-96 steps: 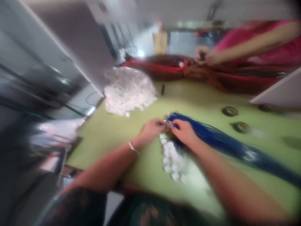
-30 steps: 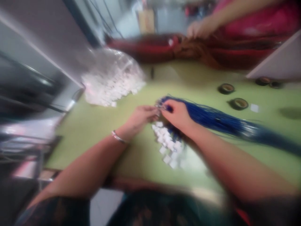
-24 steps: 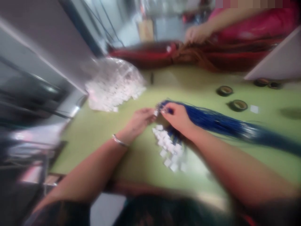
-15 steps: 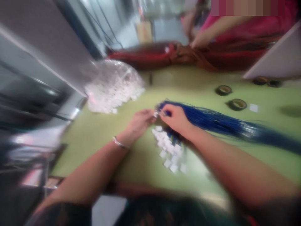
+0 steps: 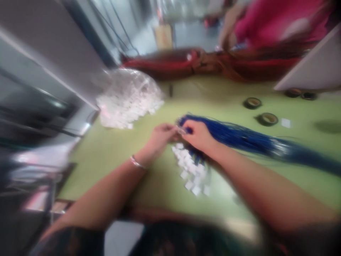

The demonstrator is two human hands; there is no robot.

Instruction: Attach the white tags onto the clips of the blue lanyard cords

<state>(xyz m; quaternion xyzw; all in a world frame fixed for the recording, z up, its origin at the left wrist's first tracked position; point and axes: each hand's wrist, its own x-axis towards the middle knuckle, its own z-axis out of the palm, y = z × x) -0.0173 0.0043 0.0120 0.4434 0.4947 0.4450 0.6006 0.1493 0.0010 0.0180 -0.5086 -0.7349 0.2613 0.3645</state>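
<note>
My left hand (image 5: 161, 134) and my right hand (image 5: 198, 134) meet at the near end of a long bundle of blue wires (image 5: 247, 138) lying on the green table (image 5: 112, 149). Both hands pinch with closed fingers at the wire tips; a small pale piece shows between them, too blurred to name. My right hand rests on the blue wires. Just below the hands lies a small heap of white plastic connectors (image 5: 191, 170).
A clear bag of white connectors (image 5: 128, 97) sits at the back left. Red and brown wire bundles (image 5: 202, 65) lie at the far edge, where a person in a pink top (image 5: 266, 21) works. Two tape rolls (image 5: 259, 111) and a white board (image 5: 311, 69) are at right.
My hands stay at the wire tips, pinching slightly closer together. The person opposite has drawn their hand back from the red bundle.
</note>
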